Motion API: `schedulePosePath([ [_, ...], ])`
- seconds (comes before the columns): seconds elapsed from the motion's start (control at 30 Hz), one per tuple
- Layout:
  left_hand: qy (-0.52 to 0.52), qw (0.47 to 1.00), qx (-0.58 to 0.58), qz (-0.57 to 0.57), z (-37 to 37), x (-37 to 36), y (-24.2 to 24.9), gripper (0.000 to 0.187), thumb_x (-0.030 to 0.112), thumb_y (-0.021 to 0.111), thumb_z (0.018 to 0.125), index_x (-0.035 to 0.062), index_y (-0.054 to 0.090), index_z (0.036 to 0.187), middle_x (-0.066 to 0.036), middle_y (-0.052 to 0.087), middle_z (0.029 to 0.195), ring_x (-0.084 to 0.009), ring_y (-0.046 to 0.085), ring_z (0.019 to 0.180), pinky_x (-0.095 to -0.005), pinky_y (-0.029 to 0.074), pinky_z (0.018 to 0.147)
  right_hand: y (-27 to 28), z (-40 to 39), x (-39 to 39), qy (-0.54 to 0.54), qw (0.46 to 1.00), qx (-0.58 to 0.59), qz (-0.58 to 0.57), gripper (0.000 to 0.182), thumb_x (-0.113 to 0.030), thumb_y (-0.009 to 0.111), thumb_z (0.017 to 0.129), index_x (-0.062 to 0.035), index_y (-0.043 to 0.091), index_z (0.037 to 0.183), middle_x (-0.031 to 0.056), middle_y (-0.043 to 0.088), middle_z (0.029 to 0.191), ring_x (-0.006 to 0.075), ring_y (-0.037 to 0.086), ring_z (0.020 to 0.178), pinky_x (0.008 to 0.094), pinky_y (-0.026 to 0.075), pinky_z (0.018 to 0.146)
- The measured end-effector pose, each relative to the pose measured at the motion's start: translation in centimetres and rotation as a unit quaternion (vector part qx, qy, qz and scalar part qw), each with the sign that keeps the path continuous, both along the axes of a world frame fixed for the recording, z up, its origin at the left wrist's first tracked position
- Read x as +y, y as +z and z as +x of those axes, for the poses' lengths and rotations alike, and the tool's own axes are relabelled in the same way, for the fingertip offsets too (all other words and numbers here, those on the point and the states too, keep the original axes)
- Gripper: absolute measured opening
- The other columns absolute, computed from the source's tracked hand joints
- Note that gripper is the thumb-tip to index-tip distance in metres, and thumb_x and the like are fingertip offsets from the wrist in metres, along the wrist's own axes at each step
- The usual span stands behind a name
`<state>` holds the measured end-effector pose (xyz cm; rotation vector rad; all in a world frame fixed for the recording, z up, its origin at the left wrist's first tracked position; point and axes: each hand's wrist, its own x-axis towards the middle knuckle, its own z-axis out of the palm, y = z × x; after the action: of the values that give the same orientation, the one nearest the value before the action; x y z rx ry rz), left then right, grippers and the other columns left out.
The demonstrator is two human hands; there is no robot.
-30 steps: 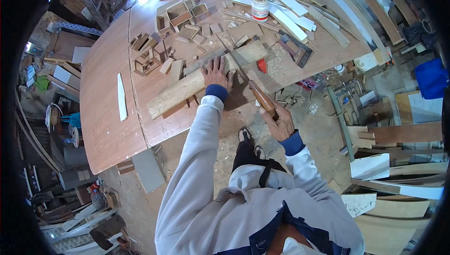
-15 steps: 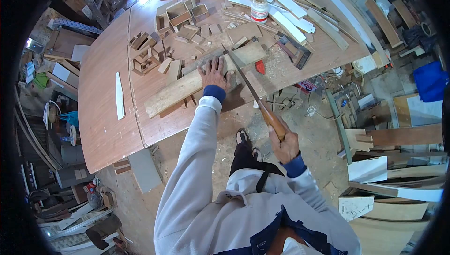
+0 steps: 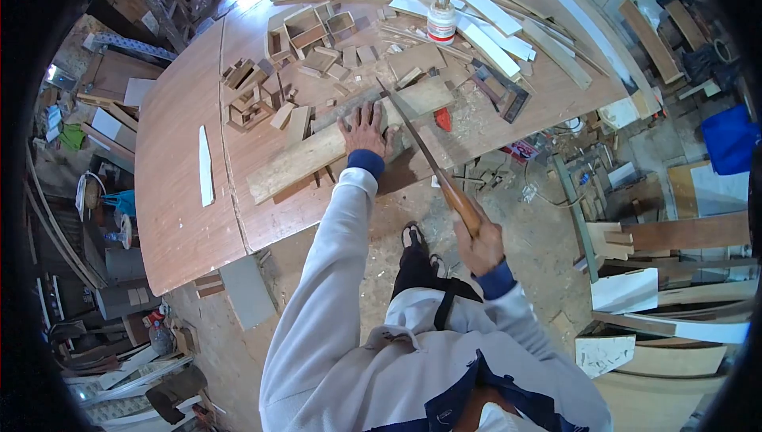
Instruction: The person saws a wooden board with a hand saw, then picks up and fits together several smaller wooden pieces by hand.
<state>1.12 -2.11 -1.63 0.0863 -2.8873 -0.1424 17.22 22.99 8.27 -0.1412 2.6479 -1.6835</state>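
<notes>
A long light wooden board lies slantwise near the front edge of the worktable. My left hand presses flat on it, fingers spread. In my right hand is the wooden handle of a handsaw; the fingers are wrapped round it. The blade lies across the board just right of my left hand, its tip pointing up and to the left. Under the board are other wood pieces, partly hidden. A small red object rests beside the board's right end.
On the worktable are small wooden boxes, scattered offcuts, a white jar holding sticks, a dark-edged wooden tool and long white strips. A white sliver lies at left. Stacked boards stand at right.
My right hand and the saw have shifted very slightly up and left. My left hand stays on the board.
</notes>
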Motion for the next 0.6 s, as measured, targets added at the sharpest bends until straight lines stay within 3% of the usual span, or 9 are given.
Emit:
schedulePosePath([
  [0.1,0.002,1.000,0.009,0.005,0.3,0.3,0.2,0.063,0.047,0.050,0.090,0.0174,0.038,0.144,-0.009,0.038,0.148,-0.0334,0.033,0.136,-0.0625,0.014,0.111,-2.1,-4.3,-2.5,0.036,0.999,0.022,0.003,0.047,-0.019,0.060,0.089,-0.0017,0.051,0.131,0.0255,0.065,0.095,0.0355,0.068,0.090,0.0372,0.054,0.074],
  [0.27,-0.003,1.000,0.002,0.005,0.1,-0.1,0.7,0.063,0.047,0.049,0.090,0.0166,0.038,0.144,-0.010,0.038,0.147,-0.0334,0.033,0.136,-0.0623,0.016,0.111,-1.6,-0.2,0.2,0.030,0.999,0.002,0.018,0.048,-0.021,0.060,0.088,-0.0015,0.050,0.131,0.0267,0.064,0.093,0.0368,0.067,0.090,0.0389,0.053,0.074],
  [0.33,-0.008,1.000,0.011,0.007,0.2,0.0,0.4,0.063,0.047,0.049,0.090,0.0159,0.039,0.144,-0.010,0.039,0.147,-0.0341,0.034,0.135,-0.0622,0.016,0.111,-0.6,1.2,0.5,0.010,0.999,0.037,-0.027,0.048,-0.020,0.060,0.089,-0.0013,0.050,0.131,0.0267,0.064,0.093,0.0363,0.068,0.090,0.0386,0.053,0.075],
  [0.37,-0.008,1.000,0.021,0.007,0.2,0.0,0.3,0.063,0.048,0.048,0.090,0.0153,0.039,0.143,-0.009,0.039,0.147,-0.0335,0.033,0.135,-0.0620,0.016,0.111,-0.2,1.0,0.4,0.009,1.000,-0.015,-0.018,0.046,-0.021,0.059,0.089,-0.0023,0.051,0.130,0.0267,0.064,0.092,0.0386,0.067,0.090,0.0391,0.053,0.074],
  [0.5,-0.006,0.999,0.032,0.006,0.5,0.1,0.7,0.063,0.049,0.048,0.090,0.0155,0.039,0.143,-0.008,0.039,0.147,-0.0324,0.033,0.136,-0.0619,0.017,0.111,-1.7,-3.8,-2.7,0.021,1.000,-0.012,-0.009,0.044,-0.023,0.059,0.089,-0.0047,0.053,0.128,0.0274,0.061,0.092,0.0449,0.062,0.088,0.0415,0.052,0.073],
  [0.6,-0.002,1.000,-0.003,0.010,0.4,0.2,0.7,0.063,0.048,0.048,0.090,0.0157,0.039,0.144,-0.008,0.037,0.148,-0.0322,0.032,0.136,-0.0618,0.015,0.111,-2.1,-1.6,-0.4,0.023,1.000,0.016,0.000,0.043,-0.020,0.059,0.089,-0.0034,0.053,0.128,0.0259,0.064,0.095,0.0391,0.067,0.089,0.0383,0.052,0.076],
])
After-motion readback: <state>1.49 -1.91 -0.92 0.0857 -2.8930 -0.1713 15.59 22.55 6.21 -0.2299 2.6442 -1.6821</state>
